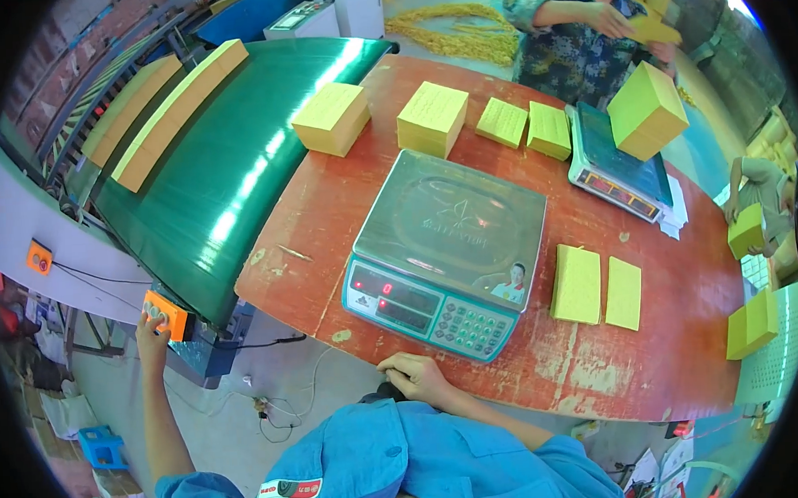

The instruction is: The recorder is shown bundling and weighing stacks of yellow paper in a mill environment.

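Observation:
My left hand point(152, 338) reaches out to the orange button box point(178, 319) beside the green conveyor belt point(205, 200), with fingers spread against its round buttons. In front of my body, my right hand point(415, 376) rests loosely curled at the near edge of the red table point(591, 370); I see nothing in it. Ahead of it sits a digital scale point(452, 238) with a bare metal plate and a lit red display. To the scale's right lie two flat stacks of yellow paper, a wider one point(577, 284) and a narrower one point(623, 293).
Two tall yellow paper blocks point(433, 118) and two small stacks line the table's far side. A second scale point(623, 172) carries a big yellow block point(647, 109). Long paper strips point(179, 116) lie on the belt. A masked co-worker point(568, 37) handles yellow paper; another person point(762, 206) works far right.

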`<state>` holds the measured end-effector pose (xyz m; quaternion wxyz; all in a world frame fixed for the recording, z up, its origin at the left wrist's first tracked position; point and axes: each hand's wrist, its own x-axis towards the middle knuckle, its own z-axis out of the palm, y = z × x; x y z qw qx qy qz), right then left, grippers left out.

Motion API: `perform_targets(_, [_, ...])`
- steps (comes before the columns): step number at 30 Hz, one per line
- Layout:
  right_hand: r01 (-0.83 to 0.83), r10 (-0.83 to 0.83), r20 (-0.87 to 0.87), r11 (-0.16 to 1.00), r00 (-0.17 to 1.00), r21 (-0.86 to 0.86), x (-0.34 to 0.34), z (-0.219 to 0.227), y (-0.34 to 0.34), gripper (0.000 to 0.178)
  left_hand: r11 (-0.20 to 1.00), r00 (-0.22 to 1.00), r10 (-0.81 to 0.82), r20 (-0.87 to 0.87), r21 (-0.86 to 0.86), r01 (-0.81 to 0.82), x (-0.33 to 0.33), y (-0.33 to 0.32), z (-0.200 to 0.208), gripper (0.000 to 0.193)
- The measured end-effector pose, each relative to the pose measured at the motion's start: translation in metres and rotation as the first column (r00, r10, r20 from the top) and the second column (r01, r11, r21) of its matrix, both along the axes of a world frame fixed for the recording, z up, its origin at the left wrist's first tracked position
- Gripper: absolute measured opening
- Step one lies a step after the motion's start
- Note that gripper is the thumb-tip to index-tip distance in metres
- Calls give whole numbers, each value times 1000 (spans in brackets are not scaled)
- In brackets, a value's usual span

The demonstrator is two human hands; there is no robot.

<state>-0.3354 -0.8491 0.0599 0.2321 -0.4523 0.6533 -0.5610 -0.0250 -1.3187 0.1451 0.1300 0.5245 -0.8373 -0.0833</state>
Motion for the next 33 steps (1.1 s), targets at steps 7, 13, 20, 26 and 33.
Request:
perform_targets(7, [50, -53, -90, 998, 994, -37, 1, -6, -2, 12, 1000, 1000, 28, -7, -7, -28, 3, -2, -4, 44])
perform_targets(13, [38, -39, -88, 999, 995, -11, 0, -5, -3, 15, 999, 996, 29, -79, -15, -31, 0, -3, -11, 44])
perform_targets(20, [24, -37, -160, 996, 986, -86, 3, -7, -11, 14, 999, 995, -16, -103, -34, 13, 17, -3, -13, 40])
perform_targets(26, [67, -64, -92, 997, 994, 33, 6, 0, -9, 14, 999, 999, 29, -46, 25, -28, -1, 5, -1, 38])
perform_targets(33, [68, -79, 65, 987, 995, 147, 11, 7, -31, 13, 996, 1000, -26, 11, 81, 25, 3, 3, 15, 38])
